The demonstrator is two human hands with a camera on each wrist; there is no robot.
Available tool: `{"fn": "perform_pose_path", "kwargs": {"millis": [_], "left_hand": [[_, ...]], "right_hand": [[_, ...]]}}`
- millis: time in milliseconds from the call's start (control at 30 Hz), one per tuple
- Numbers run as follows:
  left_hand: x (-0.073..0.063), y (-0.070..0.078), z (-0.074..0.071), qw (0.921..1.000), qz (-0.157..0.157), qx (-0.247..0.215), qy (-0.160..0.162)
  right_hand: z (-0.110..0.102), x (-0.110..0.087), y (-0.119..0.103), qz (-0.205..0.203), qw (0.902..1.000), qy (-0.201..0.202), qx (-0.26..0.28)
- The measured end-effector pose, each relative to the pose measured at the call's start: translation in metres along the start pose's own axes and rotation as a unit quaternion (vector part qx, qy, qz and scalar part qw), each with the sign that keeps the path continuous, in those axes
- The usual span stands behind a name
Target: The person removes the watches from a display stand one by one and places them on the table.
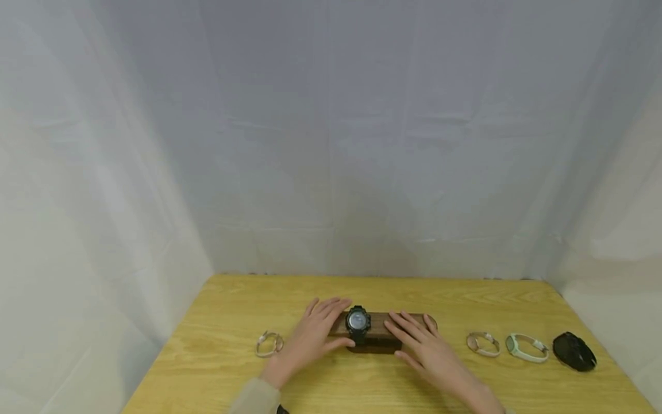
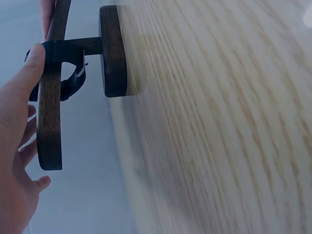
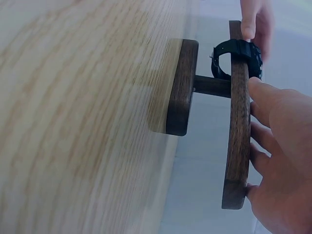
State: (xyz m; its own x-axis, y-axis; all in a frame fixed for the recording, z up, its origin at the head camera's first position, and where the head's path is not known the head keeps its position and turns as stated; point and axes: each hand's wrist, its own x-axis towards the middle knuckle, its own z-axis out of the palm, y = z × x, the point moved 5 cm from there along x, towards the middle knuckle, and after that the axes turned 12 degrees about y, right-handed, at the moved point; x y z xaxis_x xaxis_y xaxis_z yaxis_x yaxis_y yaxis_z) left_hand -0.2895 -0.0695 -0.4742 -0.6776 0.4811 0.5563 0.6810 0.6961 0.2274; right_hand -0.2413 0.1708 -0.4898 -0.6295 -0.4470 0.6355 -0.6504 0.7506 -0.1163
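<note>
A black digital wristwatch (image 1: pixel 358 321) is strapped round the crossbar of a dark wooden T-shaped watch stand (image 1: pixel 379 326), left of the bar's middle. My left hand (image 1: pixel 310 333) rests over the left part of the bar, its fingers extended and its thumb at the watch strap (image 2: pixel 54 50) in the left wrist view. On the right part of the bar lie the spread fingers of my right hand (image 1: pixel 426 348). Its thumb touches the bar's near edge beside the post in the right wrist view. Below, the wooden base (image 3: pixel 181 92) stands on the table.
A small watch with a light band (image 1: pixel 279 343) lies left of my left hand. To the right are a rose-toned watch (image 1: pixel 473 342), a pale green watch (image 1: pixel 512 344) and a glossy black object (image 1: pixel 573 352). White curtains (image 1: pixel 331 172) surround the yellow wood-grain table (image 1: pixel 217 356).
</note>
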Motion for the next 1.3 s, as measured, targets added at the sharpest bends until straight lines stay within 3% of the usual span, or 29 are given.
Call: {"fn": "perform_pose_path", "kwargs": {"millis": [500, 767, 1133, 1300], "left_hand": [[0.0097, 0.0031, 0.0075, 0.9998, 0.007, -0.013, 0.011], [0.0108, 0.0038, 0.0091, 0.9995, -0.016, -0.027, -0.006], [0.0095, 0.0029, 0.0088, 0.9995, 0.011, -0.022, 0.021], [0.0086, -0.0015, 0.0093, 0.9995, 0.007, -0.022, 0.022]], "right_hand": [[0.0016, -0.002, 0.002, 0.009, 0.9998, -0.007, 0.016], [0.002, -0.0021, 0.0023, 0.009, 0.9998, -0.011, 0.014], [0.0021, -0.0022, 0.0022, 0.014, 0.9998, -0.012, 0.008], [0.0026, -0.0025, 0.0026, 0.02, 0.9997, -0.013, 0.008]]}}
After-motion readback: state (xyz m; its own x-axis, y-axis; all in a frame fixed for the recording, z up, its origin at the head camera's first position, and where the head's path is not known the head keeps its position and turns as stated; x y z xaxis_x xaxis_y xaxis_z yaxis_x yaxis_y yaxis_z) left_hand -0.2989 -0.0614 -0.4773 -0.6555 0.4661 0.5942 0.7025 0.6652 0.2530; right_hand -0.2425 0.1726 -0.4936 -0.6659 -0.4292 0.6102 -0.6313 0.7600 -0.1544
